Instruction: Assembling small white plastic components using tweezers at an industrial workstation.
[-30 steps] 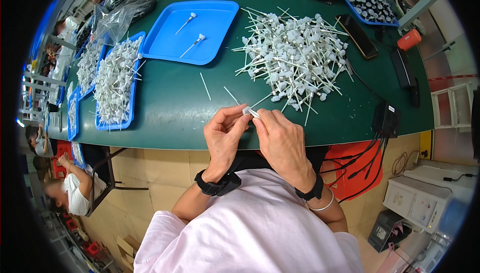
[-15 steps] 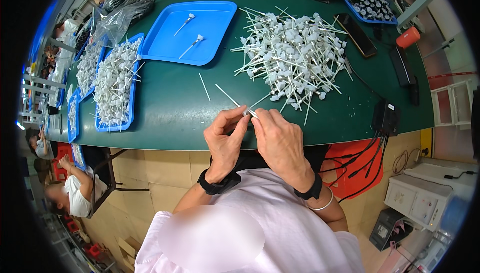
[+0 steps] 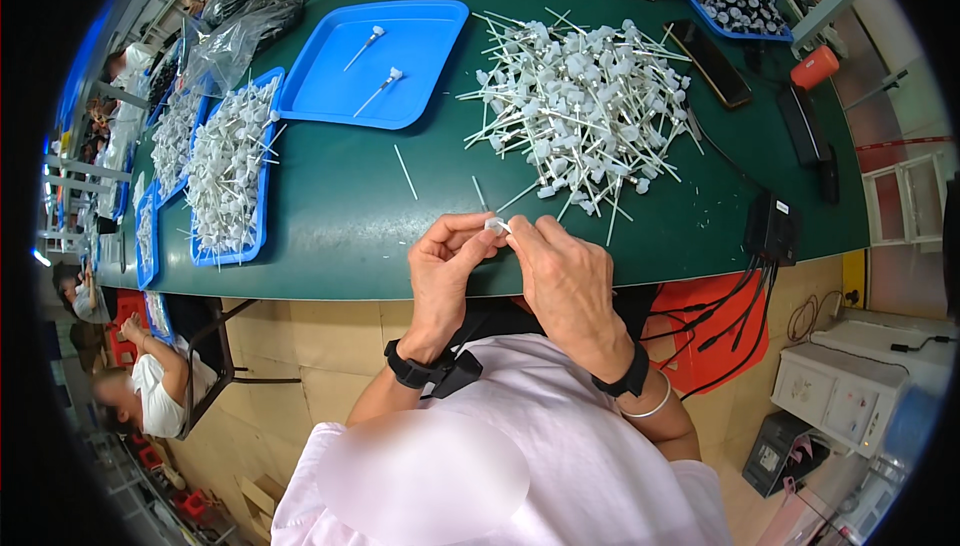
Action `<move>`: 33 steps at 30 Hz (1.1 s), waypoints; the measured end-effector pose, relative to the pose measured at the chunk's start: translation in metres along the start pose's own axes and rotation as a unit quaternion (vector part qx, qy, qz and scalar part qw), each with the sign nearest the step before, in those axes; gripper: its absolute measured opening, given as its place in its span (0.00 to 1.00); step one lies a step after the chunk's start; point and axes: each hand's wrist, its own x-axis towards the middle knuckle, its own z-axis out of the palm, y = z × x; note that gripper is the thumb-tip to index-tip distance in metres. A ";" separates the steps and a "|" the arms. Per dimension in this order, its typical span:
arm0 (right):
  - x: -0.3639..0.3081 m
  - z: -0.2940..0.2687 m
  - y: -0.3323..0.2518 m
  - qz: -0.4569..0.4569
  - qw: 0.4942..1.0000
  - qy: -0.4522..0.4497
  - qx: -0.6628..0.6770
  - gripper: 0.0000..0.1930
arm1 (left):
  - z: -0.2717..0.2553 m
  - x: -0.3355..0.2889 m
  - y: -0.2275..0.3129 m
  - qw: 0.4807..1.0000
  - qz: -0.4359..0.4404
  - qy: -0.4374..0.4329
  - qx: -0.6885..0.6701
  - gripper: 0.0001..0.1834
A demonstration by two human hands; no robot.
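Close to the near table edge, my left hand (image 3: 440,266) pinches a small white plastic head (image 3: 493,224) between thumb and forefinger. A thin pale tube (image 3: 478,192) points away from those fingertips; whether it joins the head is hard to see. My right hand (image 3: 566,271) is closed right beside it, its fingertips on a short thin white piece (image 3: 505,228) that meets the head. Just beyond the right hand lies a large heap of white plastic heads with thin tubes (image 3: 590,106). Two similar pieces rest in a blue tray (image 3: 425,96) farther off to the left.
A loose thin tube (image 3: 405,172) lies on the green table (image 3: 340,201). Filled blue trays (image 3: 262,211) and plastic bags (image 3: 245,36) stand at left. A phone (image 3: 710,64), a black box with cables (image 3: 772,231) and a tray of dark-and-clear parts (image 3: 735,6) are at right.
The pale tube beyond my left fingers has swung from a long leftward slant to a shorter, steeper line. The white head now shows between my fingertips. Both hands stay at nearly the same spot.
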 end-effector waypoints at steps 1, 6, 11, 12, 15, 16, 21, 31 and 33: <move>0.000 -0.002 0.000 -0.003 1.000 -0.012 -0.010 0.06 | -0.001 0.001 0.001 1.000 -0.016 -0.006 -0.009 0.10; 0.001 -0.009 0.003 -0.037 0.998 -0.040 -0.032 0.11 | -0.004 0.002 0.007 0.997 -0.064 -0.031 -0.038 0.10; 0.002 -0.012 0.004 -0.045 0.997 -0.055 -0.037 0.12 | -0.003 0.001 0.002 0.998 -0.034 -0.038 -0.026 0.10; 0.002 -0.012 0.004 -0.043 0.997 -0.057 -0.035 0.12 | -0.002 0.001 0.002 0.999 -0.023 -0.038 -0.020 0.10; -0.001 -0.011 0.005 -0.021 0.998 -0.066 -0.004 0.13 | 0.000 0.001 0.001 0.999 -0.034 -0.022 -0.014 0.10; -0.001 -0.011 0.004 -0.017 0.997 -0.072 0.002 0.13 | 0.001 0.001 0.001 0.999 -0.033 -0.017 -0.014 0.09; -0.003 -0.012 0.002 -0.012 0.997 -0.073 0.018 0.13 | 0.004 0.001 0.002 0.999 -0.030 -0.002 -0.015 0.07; -0.003 -0.013 0.001 -0.020 0.998 -0.052 0.015 0.13 | 0.008 0.001 0.003 0.999 -0.022 0.014 -0.019 0.07; -0.003 -0.012 0.000 -0.025 0.999 -0.038 0.016 0.13 | 0.008 0.001 0.003 0.999 -0.023 0.015 -0.016 0.07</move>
